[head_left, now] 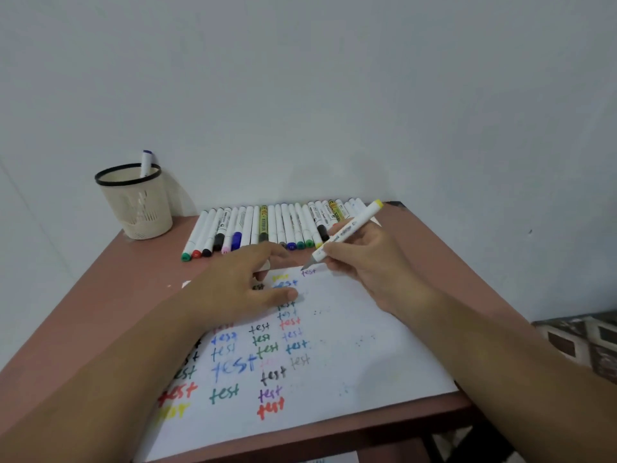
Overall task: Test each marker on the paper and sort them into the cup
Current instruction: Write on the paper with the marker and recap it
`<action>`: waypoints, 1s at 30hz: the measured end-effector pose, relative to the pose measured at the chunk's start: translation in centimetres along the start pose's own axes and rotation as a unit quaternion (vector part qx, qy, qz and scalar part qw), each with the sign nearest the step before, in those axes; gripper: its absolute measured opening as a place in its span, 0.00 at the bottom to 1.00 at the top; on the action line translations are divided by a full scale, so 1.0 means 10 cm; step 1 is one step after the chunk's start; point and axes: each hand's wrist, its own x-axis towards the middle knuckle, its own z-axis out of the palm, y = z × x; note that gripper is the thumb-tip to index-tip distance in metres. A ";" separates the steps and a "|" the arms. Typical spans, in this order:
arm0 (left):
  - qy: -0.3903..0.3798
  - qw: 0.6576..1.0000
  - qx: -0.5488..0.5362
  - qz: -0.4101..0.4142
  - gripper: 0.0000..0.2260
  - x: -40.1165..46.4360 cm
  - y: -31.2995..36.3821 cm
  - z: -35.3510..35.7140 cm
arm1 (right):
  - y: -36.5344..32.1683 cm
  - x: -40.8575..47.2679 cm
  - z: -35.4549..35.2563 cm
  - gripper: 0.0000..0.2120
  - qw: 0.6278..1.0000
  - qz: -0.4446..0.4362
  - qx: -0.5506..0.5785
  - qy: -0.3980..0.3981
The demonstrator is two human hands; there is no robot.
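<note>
My right hand (364,262) grips an uncapped white marker (347,232) with a yellow end, its tip touching the top of the white paper (367,355) beside a small purple "test". My left hand (240,282) rests on the paper's upper left part, fingers curled round something small and white that I cannot make out. The sheet carries several coloured "test" words. A row of several capped markers (267,228) lies along the table's far edge. The beige cup (135,202) with a black rim stands at the far left corner and holds one marker (146,163).
The brown table (117,289) stands against a pale wall. Its front edge runs just below the paper. A patterned floor (581,342) shows past the table's right side.
</note>
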 end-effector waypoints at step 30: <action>0.045 0.996 -0.070 -0.020 0.09 0.03 -0.16 0.07 | 0.14 0.07 -0.05 0.03 0.992 -0.042 -0.121 0.002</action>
